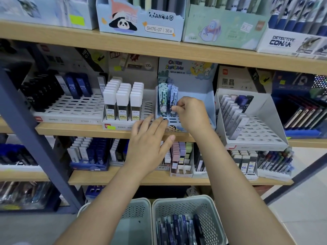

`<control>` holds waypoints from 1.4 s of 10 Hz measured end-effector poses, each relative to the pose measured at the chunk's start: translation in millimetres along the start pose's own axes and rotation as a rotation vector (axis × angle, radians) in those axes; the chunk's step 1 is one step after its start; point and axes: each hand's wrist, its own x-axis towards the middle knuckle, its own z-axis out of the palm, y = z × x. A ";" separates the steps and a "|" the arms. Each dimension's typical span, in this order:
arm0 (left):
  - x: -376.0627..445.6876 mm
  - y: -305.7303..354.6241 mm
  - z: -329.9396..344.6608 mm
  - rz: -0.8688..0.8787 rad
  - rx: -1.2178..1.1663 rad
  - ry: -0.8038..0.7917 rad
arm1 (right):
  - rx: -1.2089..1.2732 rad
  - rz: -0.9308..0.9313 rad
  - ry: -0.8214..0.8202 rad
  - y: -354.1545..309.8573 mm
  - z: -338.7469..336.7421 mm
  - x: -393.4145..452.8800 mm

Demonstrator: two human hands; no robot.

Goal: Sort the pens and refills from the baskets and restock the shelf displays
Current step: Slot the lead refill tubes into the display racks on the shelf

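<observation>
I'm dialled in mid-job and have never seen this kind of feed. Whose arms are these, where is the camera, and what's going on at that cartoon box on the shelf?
There is no machine here: a person works with two bare hands, and the single camera sits on their head, looking forward and down.

The right hand pinches a small cartoon-printed refill case in the pale blue cartoon display box on the middle shelf. The left hand is flat and open, its fingertips at the box's front edge.

To the left stand white-capped lead tubes; to the right, a grey slotted tray of HB leads.

Below, two pale baskets: the right basket holds dark blue packs, the left basket shows no stock in view.
</observation>
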 end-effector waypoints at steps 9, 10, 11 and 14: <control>-25.3 1.9 -10.2 0.187 -0.143 0.365 | 0.068 -0.301 0.190 23.7 -16.7 -74.9; -49.9 6.9 4.2 0.229 -0.095 0.297 | 0.003 -0.341 0.145 52.1 -4.9 -121.4; -86.7 7.2 57.3 0.200 -0.033 -0.045 | 0.002 -0.151 -0.072 100.2 36.4 -165.2; -225.1 -14.4 224.2 -0.249 -0.122 -0.737 | 0.209 0.677 -0.737 253.2 170.9 -262.0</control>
